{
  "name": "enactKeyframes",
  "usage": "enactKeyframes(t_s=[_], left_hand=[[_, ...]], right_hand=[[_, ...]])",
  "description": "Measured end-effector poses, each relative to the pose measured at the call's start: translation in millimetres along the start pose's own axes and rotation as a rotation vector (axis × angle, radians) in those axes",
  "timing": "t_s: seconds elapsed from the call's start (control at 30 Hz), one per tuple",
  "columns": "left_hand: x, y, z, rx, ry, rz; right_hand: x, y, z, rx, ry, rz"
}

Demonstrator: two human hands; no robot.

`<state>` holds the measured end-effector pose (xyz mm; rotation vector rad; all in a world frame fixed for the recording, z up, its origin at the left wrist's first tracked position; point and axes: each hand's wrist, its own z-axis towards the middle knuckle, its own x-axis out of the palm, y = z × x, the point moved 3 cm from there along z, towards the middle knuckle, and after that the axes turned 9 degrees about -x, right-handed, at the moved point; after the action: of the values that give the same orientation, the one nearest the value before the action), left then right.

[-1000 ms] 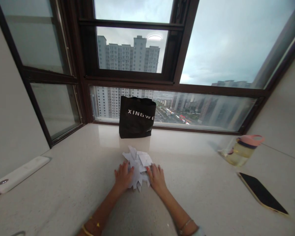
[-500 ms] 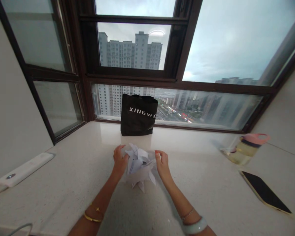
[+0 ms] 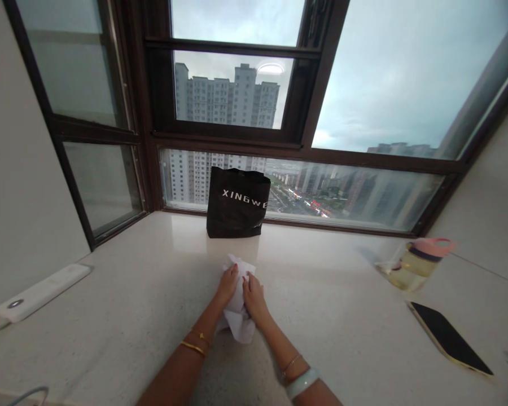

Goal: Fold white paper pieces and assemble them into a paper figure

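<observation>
Crumpled white paper (image 3: 239, 327) is squeezed between my two hands, low over the pale stone sill (image 3: 152, 316). My left hand (image 3: 227, 286) presses on it from the left with the fingers closed. From the right, my right hand (image 3: 254, 294) grips the same paper, its thumb near the middle. One part of the paper sticks up beyond the fingertips and a wider part hangs out toward me below the hands. The palms hide the middle of it. A black bag (image 3: 238, 208) with white lettering stands upright just behind, against the window.
A white power strip (image 3: 42, 293) lies at the left, with a cable. To the right stand a bottle (image 3: 419, 265) with a pink lid and, nearer me, a dark-screened phone (image 3: 451, 338) lying flat. Brown-framed windows (image 3: 232, 141) close off the back.
Both hands have come together from either side. The paper, spread wide with many pointed folds before, is now squashed into a narrow bundle between them. The view has tilted slightly up.
</observation>
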<state>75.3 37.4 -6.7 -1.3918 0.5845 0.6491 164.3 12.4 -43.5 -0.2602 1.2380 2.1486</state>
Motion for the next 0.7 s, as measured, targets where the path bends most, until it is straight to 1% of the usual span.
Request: enactKeyframes(t_s=[0.1,0.17,0.2,0.27,0.33,0.4,0.47,0.5,0.57,0.6,0.63,0.7], left_hand=[[-15.6,-15,3,0.032,0.010,-0.108],[-31.3,-17,6,0.034,-0.014,-0.138],[-40.1,-14,6,0.025,-0.036,-0.142],[-57.2,0,1,-0.013,-0.097,-0.134],[-67.3,18,-14,-0.044,-0.146,-0.117],[-64.5,35,-39,-0.057,-0.138,-0.103],[-47.4,45,-68,-0.056,-0.007,-0.008],[-36.7,46,-81,-0.044,0.071,0.044],[-17.3,42,-101,0.040,0.239,0.160],[-11.3,39,-106,0.057,0.308,0.219],[-9.4,34,-106,0.074,0.334,0.248],[-14.8,25,-97,0.138,0.336,0.272]], right_hand=[[-6,11,18,-0.042,-0.006,0.085],[-20,13,28,-0.049,-0.046,0.107],[-31,11,31,-0.046,-0.075,0.111],[-55,1,32,-0.036,-0.126,0.108],[-75,-14,25,-0.018,-0.140,0.098],[-85,-29,8,0.005,-0.118,0.093],[-81,-38,-14,0.024,-0.077,0.089],[-75,-39,-25,0.028,-0.047,0.091],[-57,-34,-42,-0.013,0.040,0.102],[-48,-29,-47,-0.046,0.078,0.109],[-42,-23,-49,-0.075,0.106,0.114],[-39,-12,-41,-0.112,0.118,0.110]])
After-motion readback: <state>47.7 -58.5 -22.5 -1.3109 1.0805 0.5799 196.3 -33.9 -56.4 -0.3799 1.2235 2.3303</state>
